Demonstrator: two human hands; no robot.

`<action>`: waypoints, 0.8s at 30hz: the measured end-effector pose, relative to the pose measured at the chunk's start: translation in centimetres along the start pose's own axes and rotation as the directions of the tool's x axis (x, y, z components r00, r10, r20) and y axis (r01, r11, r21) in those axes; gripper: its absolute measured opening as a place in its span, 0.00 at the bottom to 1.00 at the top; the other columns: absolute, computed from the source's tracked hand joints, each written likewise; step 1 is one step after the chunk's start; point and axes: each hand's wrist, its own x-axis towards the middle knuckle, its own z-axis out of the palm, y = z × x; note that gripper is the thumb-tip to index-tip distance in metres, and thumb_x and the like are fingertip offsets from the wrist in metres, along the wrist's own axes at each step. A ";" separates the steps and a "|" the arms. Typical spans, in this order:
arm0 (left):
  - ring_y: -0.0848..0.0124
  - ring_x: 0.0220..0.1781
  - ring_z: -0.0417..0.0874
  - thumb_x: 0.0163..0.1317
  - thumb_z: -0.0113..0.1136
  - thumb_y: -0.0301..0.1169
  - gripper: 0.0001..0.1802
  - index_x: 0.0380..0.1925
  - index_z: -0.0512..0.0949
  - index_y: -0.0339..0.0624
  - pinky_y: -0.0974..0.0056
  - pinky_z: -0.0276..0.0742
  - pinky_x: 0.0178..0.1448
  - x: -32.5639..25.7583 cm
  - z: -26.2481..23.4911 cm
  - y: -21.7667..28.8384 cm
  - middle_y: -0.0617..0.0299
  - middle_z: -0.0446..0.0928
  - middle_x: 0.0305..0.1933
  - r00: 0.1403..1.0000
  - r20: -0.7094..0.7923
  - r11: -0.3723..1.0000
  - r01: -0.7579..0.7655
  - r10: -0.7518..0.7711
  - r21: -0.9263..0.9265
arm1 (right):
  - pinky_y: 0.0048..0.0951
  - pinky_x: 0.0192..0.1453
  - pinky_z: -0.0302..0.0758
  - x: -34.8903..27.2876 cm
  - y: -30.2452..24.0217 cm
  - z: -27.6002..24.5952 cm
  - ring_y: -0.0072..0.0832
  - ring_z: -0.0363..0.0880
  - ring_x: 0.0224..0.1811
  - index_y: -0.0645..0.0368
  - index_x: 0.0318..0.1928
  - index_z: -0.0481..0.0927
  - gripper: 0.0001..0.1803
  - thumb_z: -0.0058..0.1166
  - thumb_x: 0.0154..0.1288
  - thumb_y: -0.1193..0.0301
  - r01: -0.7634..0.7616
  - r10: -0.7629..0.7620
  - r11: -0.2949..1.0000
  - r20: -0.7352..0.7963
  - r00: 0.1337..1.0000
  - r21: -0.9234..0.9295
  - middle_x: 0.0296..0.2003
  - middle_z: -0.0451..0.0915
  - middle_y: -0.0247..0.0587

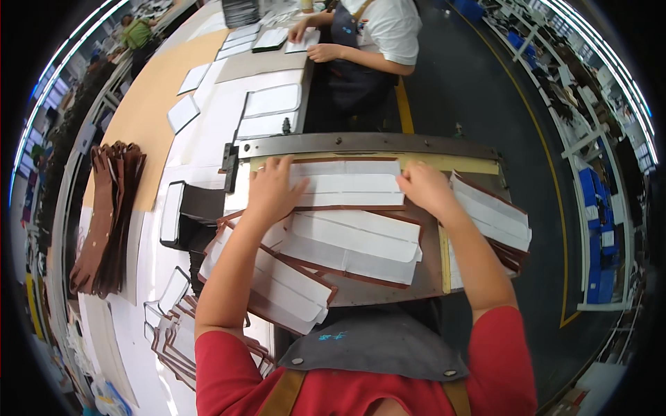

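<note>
A long white panel with brown edges (350, 184) lies against a metal bar (374, 143) on the work surface before me. My left hand (272, 186) rests at the panel's left end, fingers spread and thumb toward its white face. At the opposite end, my right hand (424, 186) has its fingers curled together at the panel's corner and edge. Nearer to me, more brown-edged white panels (347, 243) overlap, some slanting to the lower left (288, 295). Another stack of such panels (489, 215) lies beyond my right wrist.
Left of me, dark brown strips (107, 215) lie bundled on the long table, near a stack of black-edged white pieces (171, 213). Brown-edged pieces (184, 340) fan out lower left. Across from me a person (374, 48) handles white pieces. Shelves with blue bins (598, 222) stand right.
</note>
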 end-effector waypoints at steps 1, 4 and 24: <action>0.50 0.56 0.72 0.60 0.57 0.45 0.25 0.53 0.72 0.43 0.51 0.65 0.60 0.3 -1.0 0.4 0.48 0.72 0.53 0.994 0.088 0.998 0.059 -0.058 -0.005 | 0.40 0.40 0.74 -0.5 -0.3 0.1 0.45 0.78 0.35 0.63 0.30 0.76 0.11 0.50 0.60 0.67 -0.017 0.022 0.990 -0.034 0.999 0.138 0.31 0.79 0.50; 0.54 0.48 0.76 0.59 0.60 0.39 0.17 0.45 0.77 0.42 0.51 0.67 0.55 0.5 -4.0 1.4 0.52 0.76 0.47 0.990 0.141 1.000 0.000 0.004 -0.026 | 0.37 0.38 0.74 -1.8 -0.5 -0.1 0.39 0.78 0.31 0.63 0.29 0.74 0.08 0.53 0.57 0.70 -0.027 0.117 0.855 -0.141 0.983 0.519 0.26 0.78 0.47; 0.56 0.54 0.70 0.55 0.59 0.28 0.20 0.50 0.74 0.46 0.54 0.63 0.56 -1.5 -0.9 3.7 0.57 0.71 0.50 0.932 0.246 0.951 -0.211 0.265 -0.226 | 0.27 0.45 0.70 -17.7 18.1 -5.8 0.28 0.73 0.37 0.60 0.37 0.73 0.03 0.51 0.63 0.77 -0.231 0.078 0.967 -0.738 0.671 -0.108 0.34 0.74 0.37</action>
